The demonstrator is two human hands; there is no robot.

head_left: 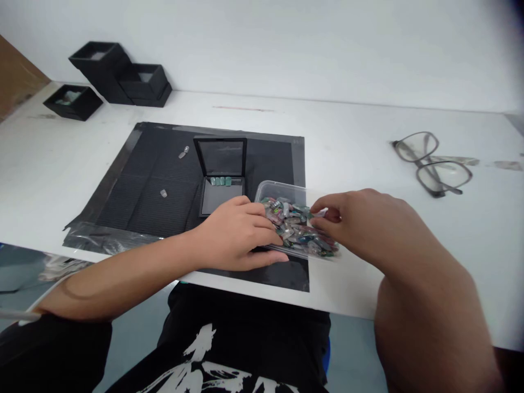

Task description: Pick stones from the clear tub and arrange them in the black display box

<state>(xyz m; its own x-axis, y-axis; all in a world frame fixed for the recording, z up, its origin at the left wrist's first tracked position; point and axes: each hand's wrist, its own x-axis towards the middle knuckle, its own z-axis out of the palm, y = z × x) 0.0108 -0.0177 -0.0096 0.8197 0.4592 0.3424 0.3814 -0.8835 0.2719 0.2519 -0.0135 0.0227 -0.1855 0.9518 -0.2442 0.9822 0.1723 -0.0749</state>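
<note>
A clear plastic container heaped with small glossy false nails sits at the mat's right edge. My left hand curls its fingers over the container's left rim, the thumb stretched along the front side. At the container's right side, my right hand pinches thumb and forefinger together over the heap; a small false nail shows at the fingertips, partly hidden. Just left of the container, a black case stands with its lid up. Several green false nails lie in a row along its back edge.
A black ribbed mat lies under the case, with a few pale false nails on it. Black boxes are stacked at the back left, beside a lower black box. Eyeglasses rest on the white table at right.
</note>
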